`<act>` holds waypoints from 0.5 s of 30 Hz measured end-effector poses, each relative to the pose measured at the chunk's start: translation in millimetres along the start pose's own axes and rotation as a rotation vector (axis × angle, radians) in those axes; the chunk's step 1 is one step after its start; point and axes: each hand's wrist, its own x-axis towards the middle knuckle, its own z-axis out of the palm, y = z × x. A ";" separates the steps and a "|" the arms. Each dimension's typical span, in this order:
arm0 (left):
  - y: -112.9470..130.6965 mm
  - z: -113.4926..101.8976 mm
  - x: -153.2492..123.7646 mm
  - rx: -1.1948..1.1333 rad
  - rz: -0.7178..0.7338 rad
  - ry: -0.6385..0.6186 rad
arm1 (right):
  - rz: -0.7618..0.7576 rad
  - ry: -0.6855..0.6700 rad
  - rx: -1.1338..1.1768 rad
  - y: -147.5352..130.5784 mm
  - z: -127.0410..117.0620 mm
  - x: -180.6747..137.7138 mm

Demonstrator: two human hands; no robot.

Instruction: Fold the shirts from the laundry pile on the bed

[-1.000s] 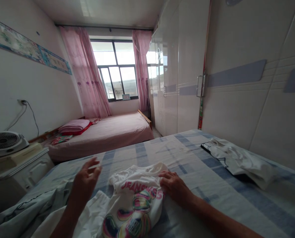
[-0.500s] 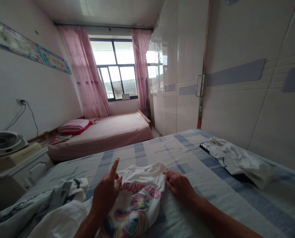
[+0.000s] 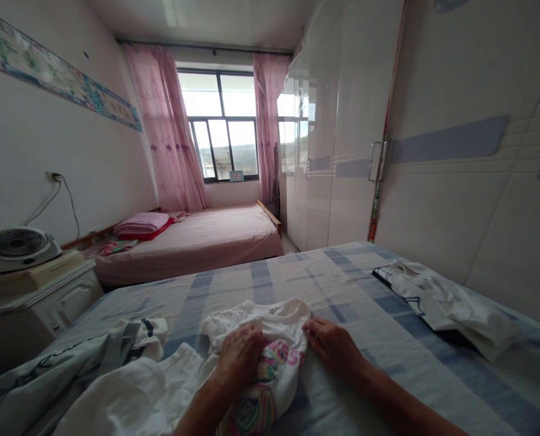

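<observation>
- Nearest to us, our left hand [image 3: 239, 355] lies palm down, fingers spread, flat on the printed white T-shirt [image 3: 270, 357]; it presses the cloth and does not grip it.
- Our right hand [image 3: 336, 346] rests open at the shirt's right edge, its fingertips touching the fabric.
- The T-shirt lies on the bed [image 3: 297, 284], on a sheet of blue and pale checks, in front of us at the near middle.
- To the left, a heap of white and grey clothes [image 3: 97, 375] spreads over the near corner of the same bed.
- To the right, well apart from the shirt, we see a rumpled white garment [image 3: 442, 300] beside the panelled headboard [image 3: 474, 200].
- At the left stands a white cabinet [image 3: 34, 309] bearing a small fan [image 3: 18, 245].
- Farther back is a second bed [image 3: 206, 242] with a pink cover and a folded pink blanket [image 3: 140, 224].
- A glossy white wardrobe [image 3: 329, 139] lines the right wall.
- Farthest, a window [image 3: 224, 133] sits between pink curtains [image 3: 165, 133].
</observation>
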 end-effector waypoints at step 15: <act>-7.1 9.2 0.9 0.003 0.027 0.023 | -0.004 -0.033 -0.018 0.6 0.6 0.1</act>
